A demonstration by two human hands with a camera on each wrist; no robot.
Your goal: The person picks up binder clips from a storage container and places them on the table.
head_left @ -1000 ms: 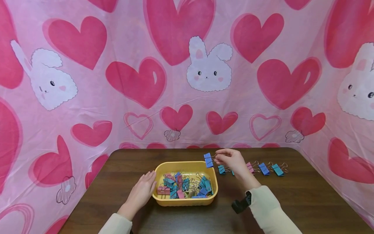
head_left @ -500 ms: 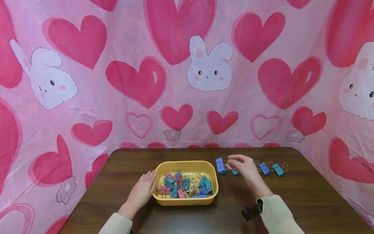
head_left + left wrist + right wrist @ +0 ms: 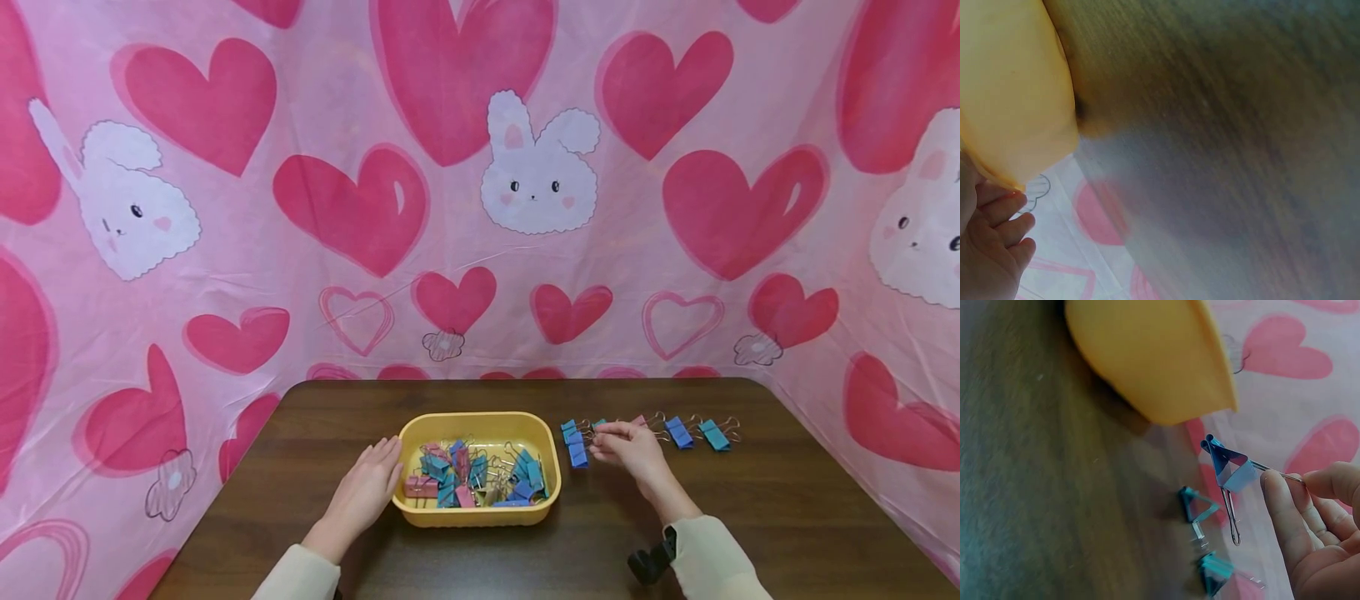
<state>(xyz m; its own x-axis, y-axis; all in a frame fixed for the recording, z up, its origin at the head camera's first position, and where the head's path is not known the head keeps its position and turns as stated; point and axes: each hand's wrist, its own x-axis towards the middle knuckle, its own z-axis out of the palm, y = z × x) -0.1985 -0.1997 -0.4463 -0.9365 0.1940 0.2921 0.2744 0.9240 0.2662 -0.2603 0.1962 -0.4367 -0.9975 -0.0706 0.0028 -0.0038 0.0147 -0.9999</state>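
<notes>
Between thumb and fingers, my right hand point(image 3: 636, 452) pinches a wire handle of a blue binder clip point(image 3: 577, 451). In the right wrist view this blue clip point(image 3: 1227, 464) hangs from that handle, its other handle swung free. Just behind it in the head view lies a teal binder clip point(image 3: 571, 431) on the table. My left hand point(image 3: 365, 482) lies with straight fingers against the left rim of a yellow plastic basin point(image 3: 480, 518). Inside the basin is a jumble of pink, teal and blue binder clips point(image 3: 446, 483).
To the right of the basin a row of clips runs along the brown table point(image 3: 787, 500). It includes a pink clip point(image 3: 638, 421), a blue one point(image 3: 678, 432) and a teal one point(image 3: 715, 435), the pink partly hidden by my right hand. A heart-patterned cloth point(image 3: 525, 250) hangs behind.
My right hand has carried the blue clip rightward from over the basin's right rim, then down and toward me, in front of the leftmost teal clip. The left hand has stayed put.
</notes>
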